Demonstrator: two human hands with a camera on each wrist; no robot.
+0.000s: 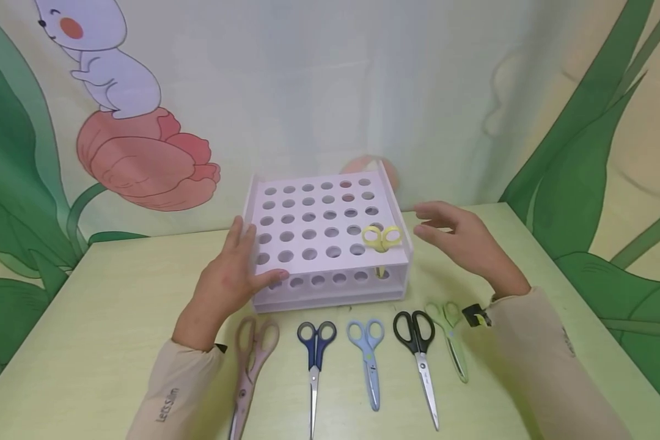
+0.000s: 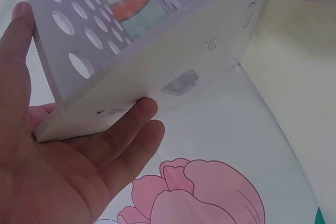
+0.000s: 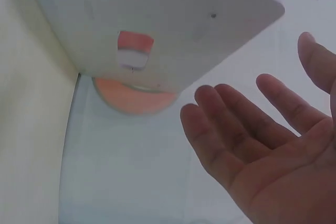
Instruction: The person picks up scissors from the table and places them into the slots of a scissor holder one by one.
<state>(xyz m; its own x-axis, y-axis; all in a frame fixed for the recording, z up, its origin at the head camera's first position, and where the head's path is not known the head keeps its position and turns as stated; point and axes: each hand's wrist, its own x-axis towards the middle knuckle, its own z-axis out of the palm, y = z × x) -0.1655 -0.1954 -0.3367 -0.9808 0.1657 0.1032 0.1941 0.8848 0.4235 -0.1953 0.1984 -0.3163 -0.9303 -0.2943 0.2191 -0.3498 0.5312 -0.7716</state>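
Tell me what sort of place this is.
Probably an indoor tabletop workspace, perhaps a craft area: a pale yellow-green table, a pale cloth-looking backdrop printed with cartoon flowers, and pink, navy, light-blue, black and green scissors.

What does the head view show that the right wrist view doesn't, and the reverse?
Only the head view shows the left hand holding the white rack, plus the pink scissors, dark blue scissors, light blue scissors, black scissors and green scissors.

Only the right wrist view shows the right palm and the outer face of the rack's side panel with its cutout.

Both show the white rack, right hand, tabletop and yellow scissors, though the wrist view catches only part of the handles.
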